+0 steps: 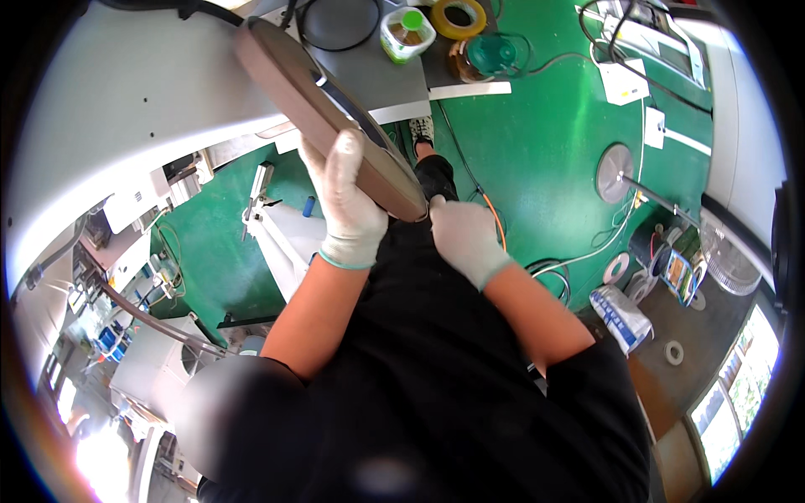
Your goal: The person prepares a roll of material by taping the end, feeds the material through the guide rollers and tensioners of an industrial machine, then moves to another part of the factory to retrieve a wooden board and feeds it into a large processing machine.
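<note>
A long brown padded panel [323, 117] with rounded ends hangs tilted in front of me, its near end close to my body. My left hand [348, 197], in a white glove, is closed on the panel's left side, thumb upright against the brown face. The other fingers are hidden behind it. My right hand [464, 235], also gloved, is closed in a fist at the near tip of the panel. Its fingertips seem to pinch something at the panel's edge, too small to make out. A dark inner side with a pale strip shows along the panel's right.
On the grey table [360, 80] stand a green-capped plastic bottle [408, 35], a yellow tape roll [458, 17] and a jar with a teal lid [493, 56]. Cables cross the green floor [537, 134]. To the right are a pedestal fan [729, 258] and a white bag [620, 317].
</note>
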A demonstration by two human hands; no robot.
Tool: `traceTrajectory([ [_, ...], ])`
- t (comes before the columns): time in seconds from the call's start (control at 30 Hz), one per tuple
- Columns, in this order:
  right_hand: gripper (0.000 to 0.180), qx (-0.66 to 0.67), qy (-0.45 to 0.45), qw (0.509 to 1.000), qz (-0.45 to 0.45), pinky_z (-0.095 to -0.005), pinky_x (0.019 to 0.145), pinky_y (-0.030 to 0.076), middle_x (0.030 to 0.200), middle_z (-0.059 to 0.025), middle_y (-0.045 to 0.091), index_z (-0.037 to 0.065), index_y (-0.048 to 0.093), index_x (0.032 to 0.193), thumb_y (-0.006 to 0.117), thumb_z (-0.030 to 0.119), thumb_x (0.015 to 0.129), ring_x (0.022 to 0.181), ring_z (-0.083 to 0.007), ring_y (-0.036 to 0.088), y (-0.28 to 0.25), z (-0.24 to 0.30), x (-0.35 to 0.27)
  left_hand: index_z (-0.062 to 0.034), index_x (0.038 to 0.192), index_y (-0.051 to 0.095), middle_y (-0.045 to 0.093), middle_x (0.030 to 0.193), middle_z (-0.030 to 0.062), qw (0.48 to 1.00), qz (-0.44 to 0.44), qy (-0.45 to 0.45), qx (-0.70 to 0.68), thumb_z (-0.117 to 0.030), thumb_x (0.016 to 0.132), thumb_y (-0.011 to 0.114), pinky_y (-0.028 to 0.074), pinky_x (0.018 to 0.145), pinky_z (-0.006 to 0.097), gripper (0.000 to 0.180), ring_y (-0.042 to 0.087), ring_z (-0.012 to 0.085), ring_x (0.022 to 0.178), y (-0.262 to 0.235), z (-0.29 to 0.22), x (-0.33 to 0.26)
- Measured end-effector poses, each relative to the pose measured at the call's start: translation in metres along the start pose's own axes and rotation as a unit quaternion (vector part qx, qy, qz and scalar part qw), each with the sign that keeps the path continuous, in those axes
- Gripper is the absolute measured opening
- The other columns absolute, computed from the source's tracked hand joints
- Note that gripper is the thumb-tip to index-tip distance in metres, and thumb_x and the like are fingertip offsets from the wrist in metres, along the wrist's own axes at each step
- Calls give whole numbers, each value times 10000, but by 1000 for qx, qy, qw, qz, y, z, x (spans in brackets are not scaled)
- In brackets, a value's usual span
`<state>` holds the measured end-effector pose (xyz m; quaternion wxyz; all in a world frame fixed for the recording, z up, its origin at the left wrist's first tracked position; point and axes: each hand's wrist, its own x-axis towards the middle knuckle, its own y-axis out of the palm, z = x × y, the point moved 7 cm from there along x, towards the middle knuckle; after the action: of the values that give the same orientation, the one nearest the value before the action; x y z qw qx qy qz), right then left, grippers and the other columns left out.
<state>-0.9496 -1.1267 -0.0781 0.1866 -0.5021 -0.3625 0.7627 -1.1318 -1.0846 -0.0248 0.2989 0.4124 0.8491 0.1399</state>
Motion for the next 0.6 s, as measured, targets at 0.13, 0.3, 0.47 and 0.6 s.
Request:
traceTrajectory([
  [0.13,162,-4,38,998,56,-488,670,575,801,-136,727,37,619,1009,544,147,917,784,-356,734,34,-40,1,-102,1364,427,527,1128,55,999,-22,-15,-23,-297,918,674,497,872,370,546,556,186,1001,13,-12,-1],
  [0.3,191,99,133,985,-56,-518,732,536,812,-164,705,99,643,958,532,254,968,820,-393,687,-2,-85,3,-104,1452,393,526,1197,64,997,33,-65,-11,-360,918,662,491,929,375,650,555,191,1061,-19,-5,14],
  [0.47,221,213,61,970,-104,-536,763,533,930,-181,715,103,646,1045,506,250,956,893,-401,682,-37,-41,62,-6,1336,536,622,1241,141,998,15,-33,60,-496,975,572,515,971,425,610,617,279,1130,-40,-23,6],
  [0.6,255,221,-30,970,-95,-519,769,543,880,-191,714,67,640,1021,505,278,975,867,-393,700,-68,34,125,-10,1392,505,606,1275,128,995,40,-51,79,-508,896,673,456,1048,409,723,584,251,1187,-56,-22,1],
])
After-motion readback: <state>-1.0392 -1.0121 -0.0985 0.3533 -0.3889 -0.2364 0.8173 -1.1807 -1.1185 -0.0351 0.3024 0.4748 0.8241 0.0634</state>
